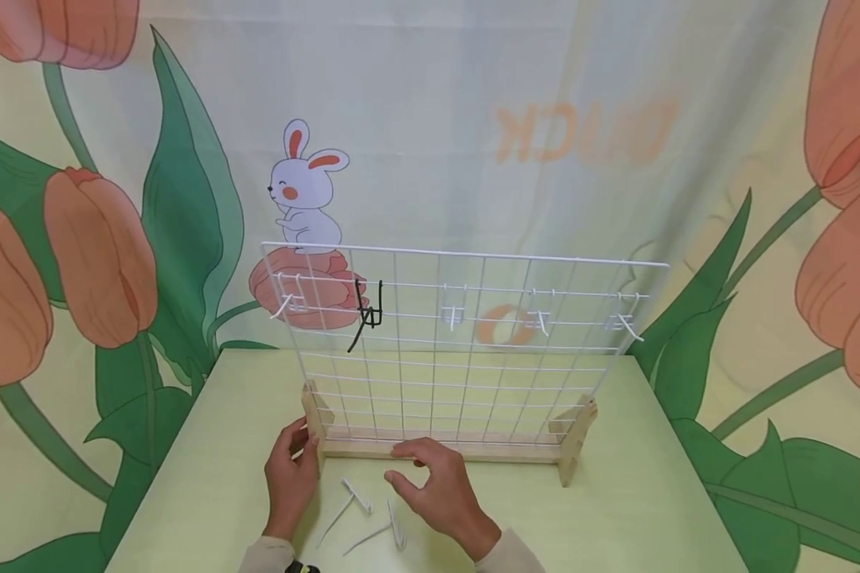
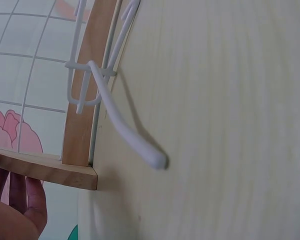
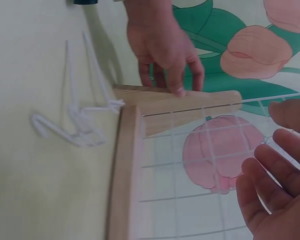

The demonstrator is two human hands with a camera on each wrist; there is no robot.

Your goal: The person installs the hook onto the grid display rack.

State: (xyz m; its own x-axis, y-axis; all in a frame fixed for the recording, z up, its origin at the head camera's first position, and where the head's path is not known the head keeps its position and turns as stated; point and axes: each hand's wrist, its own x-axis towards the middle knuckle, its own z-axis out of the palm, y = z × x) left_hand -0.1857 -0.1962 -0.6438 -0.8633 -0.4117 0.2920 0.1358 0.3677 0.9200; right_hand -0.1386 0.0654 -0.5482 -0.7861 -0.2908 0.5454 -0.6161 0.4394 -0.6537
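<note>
A white wire grid rack stands upright between two wooden feet, joined by a wooden bar. My left hand grips the left wooden foot, thumb on one face and fingers on the other, as the left wrist view shows. My right hand is in front of the bar, fingers apart from the thumb and nothing between them. In the right wrist view those fingers are loosely bent. Two loose white hooks lie on the table between my hands.
On the grid's upper part hang a black hook and several white hooks, prongs outward. The right wooden foot stands on the pale table. A printed curtain with tulips and a rabbit hangs behind.
</note>
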